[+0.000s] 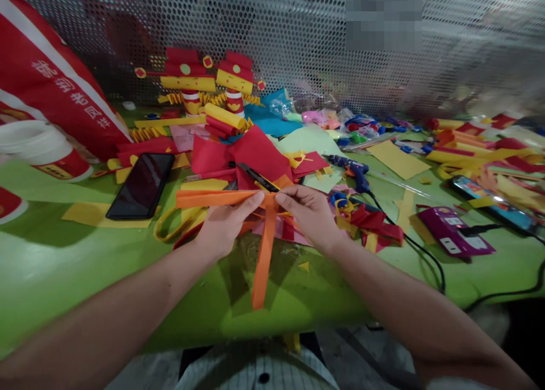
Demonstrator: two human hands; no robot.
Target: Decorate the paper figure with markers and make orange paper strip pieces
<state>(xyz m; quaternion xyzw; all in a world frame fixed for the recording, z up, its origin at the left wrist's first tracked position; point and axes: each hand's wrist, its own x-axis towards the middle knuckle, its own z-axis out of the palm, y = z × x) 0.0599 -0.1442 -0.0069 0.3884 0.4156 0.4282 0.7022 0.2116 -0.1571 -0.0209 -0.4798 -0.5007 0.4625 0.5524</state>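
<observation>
Between my two hands are orange paper strips (pixel 264 259) that meet at a corner. One strip runs out to the left over my fingers, and another hangs down toward the table's front edge. My left hand (pixel 227 222) pinches the strips just left of the corner with thumb and fingers. On the other side, my right hand (pixel 309 211) grips the corner between thumb and forefinger. A black and yellow utility knife (pixel 258 177) lies behind the hands on red paper (pixel 264 151). Yellow scissor handles (pixel 174 225) show beside my left hand.
A black phone (pixel 142 185) lies to the left, near white and red paper cups (pixel 55 157). At the right are a blue glue gun (pixel 353 171), a purple power strip (pixel 455 231) with cables and another phone (pixel 494 202). Paper figures (pixel 189 78) stand at the back before a perforated metal panel (pixel 289 32).
</observation>
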